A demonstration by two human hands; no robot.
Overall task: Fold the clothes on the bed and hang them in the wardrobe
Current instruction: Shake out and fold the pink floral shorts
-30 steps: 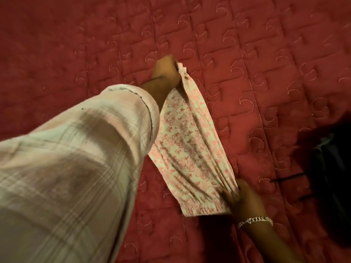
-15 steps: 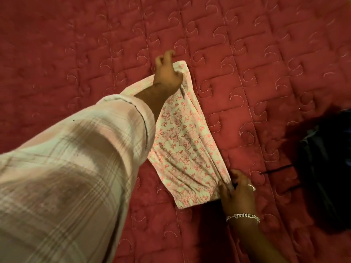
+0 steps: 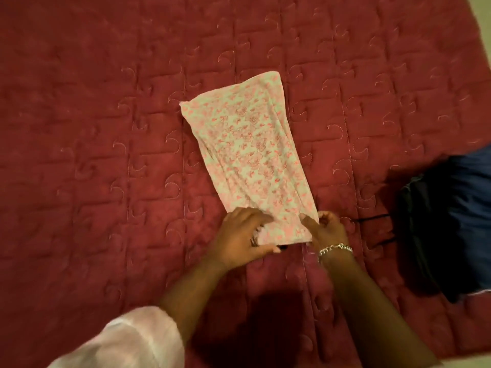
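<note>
On the red quilted bed [image 3: 106,128], the pink flowered cloth [image 3: 247,155] lies flat in a long folded strip. It runs from about 12 o'clock down to 6 o'clock, tilting a little, with its far end pointing away from you. Its near end sits right between your two hands.

Your left hand [image 3: 239,235] rests on the near left corner of the cloth. Its fingers are curled over the edge and its thumb lies along the bottom hem, so it is holding the cloth. A ring shows on one finger.

Your right hand [image 3: 328,229] is at the near right corner. Its fingers are bent in a tight pinch on the cloth's edge. A silver chain bracelet [image 3: 335,248] sits on that wrist.

At 3 o'clock, well apart from the cloth, a dark pile of clothes [image 3: 446,221] lies on the bed, black and blue.
</note>
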